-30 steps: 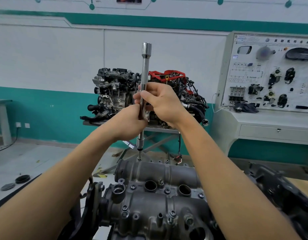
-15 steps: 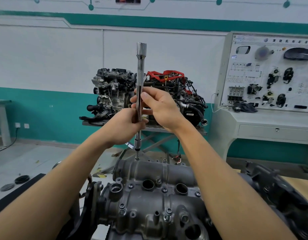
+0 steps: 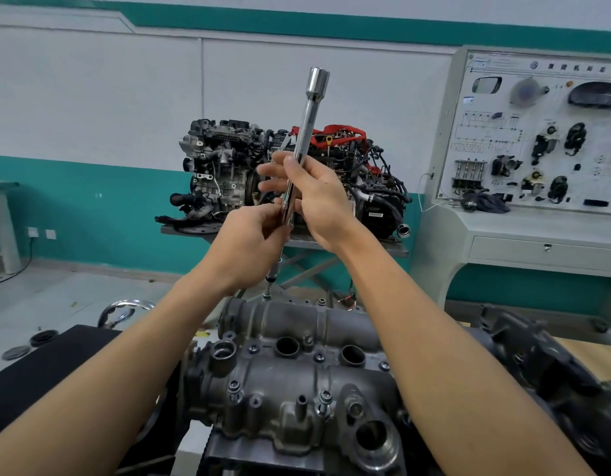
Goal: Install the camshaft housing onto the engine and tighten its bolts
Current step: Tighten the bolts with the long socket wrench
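Head view, left edge first: what do we find on the floor?

We find a grey disc and a black round cap lying near each other. Just right of them is a black mat, with a chrome ring-shaped part beyond its far edge.

And our left hand?

Our left hand is curled round the lower stretch of the long chrome extension bar, its fingertips pinching the shaft.

How does the bar stand?

We see it tilted, the wide top end leaning right. Its small bottom end sits on a bolt at the far edge of the camshaft housing.

Our right hand?

Our right hand grips the same shaft just above the left one. The thumb is on the near side, and the fingers wrap behind with their tips showing on the left.

Where is the housing?

It lies on top of the engine in front of us, below both hands and between our forearms. Bolt heads show along its top, but we cannot tell how far down any of them sits.

Further right?

Behind our hands we see a grey display engine and a red-trimmed engine side by side on a stand. At the far right is a white training panel with car parts mounted on it.
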`<act>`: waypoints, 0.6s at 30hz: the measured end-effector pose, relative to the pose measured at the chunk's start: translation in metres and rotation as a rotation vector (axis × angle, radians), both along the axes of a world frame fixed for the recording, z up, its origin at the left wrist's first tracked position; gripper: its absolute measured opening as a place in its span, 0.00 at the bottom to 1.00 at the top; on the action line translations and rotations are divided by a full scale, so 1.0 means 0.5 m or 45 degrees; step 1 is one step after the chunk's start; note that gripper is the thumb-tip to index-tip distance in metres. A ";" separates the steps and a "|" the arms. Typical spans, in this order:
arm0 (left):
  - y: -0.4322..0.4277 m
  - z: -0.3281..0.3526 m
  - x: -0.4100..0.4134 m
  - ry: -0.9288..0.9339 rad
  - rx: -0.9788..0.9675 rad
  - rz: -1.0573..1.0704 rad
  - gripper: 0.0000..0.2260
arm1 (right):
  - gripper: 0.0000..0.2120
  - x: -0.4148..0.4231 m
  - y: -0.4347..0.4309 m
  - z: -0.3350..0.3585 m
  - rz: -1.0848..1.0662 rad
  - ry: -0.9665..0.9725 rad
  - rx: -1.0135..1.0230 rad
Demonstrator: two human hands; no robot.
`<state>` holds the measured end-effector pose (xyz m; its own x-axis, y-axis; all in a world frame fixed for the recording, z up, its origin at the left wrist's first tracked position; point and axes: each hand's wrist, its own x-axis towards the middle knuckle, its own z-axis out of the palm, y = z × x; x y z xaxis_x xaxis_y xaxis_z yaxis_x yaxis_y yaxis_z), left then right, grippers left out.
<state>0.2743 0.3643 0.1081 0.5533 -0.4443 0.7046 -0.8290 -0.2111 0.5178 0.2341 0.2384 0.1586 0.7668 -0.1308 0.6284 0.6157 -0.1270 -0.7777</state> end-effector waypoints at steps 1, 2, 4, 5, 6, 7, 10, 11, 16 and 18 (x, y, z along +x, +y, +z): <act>0.003 0.002 0.001 0.015 0.020 -0.027 0.07 | 0.10 -0.004 -0.002 0.003 0.076 0.025 0.014; 0.006 0.004 0.003 0.027 0.035 -0.042 0.07 | 0.10 -0.008 -0.004 0.005 0.124 0.039 0.016; 0.007 0.002 0.004 0.025 0.046 -0.019 0.07 | 0.11 -0.011 -0.002 0.007 0.144 0.039 0.000; 0.006 -0.002 0.005 0.005 0.030 0.027 0.06 | 0.10 -0.011 0.001 0.006 0.111 0.023 -0.015; 0.005 -0.006 0.006 -0.024 -0.003 0.097 0.06 | 0.09 -0.009 0.005 0.004 0.051 -0.006 -0.029; 0.004 -0.010 0.007 -0.048 -0.044 0.175 0.07 | 0.07 -0.006 0.009 0.000 -0.022 -0.047 -0.032; 0.009 -0.015 0.007 -0.009 -0.118 0.276 0.09 | 0.07 0.000 0.016 -0.009 -0.196 -0.158 0.023; 0.012 -0.014 0.007 0.006 -0.110 0.255 0.08 | 0.08 0.000 0.017 -0.011 -0.225 -0.173 0.041; 0.019 -0.004 -0.001 -0.011 0.063 0.089 0.06 | 0.08 -0.010 0.020 -0.007 -0.085 -0.083 0.027; 0.021 -0.004 -0.003 0.015 0.109 0.035 0.06 | 0.12 -0.017 0.015 -0.002 0.049 -0.047 0.021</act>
<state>0.2726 0.3751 0.1061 0.5741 -0.4870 0.6582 -0.8163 -0.2778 0.5065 0.2257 0.2459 0.1575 0.7479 -0.1123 0.6542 0.6480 -0.0902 -0.7563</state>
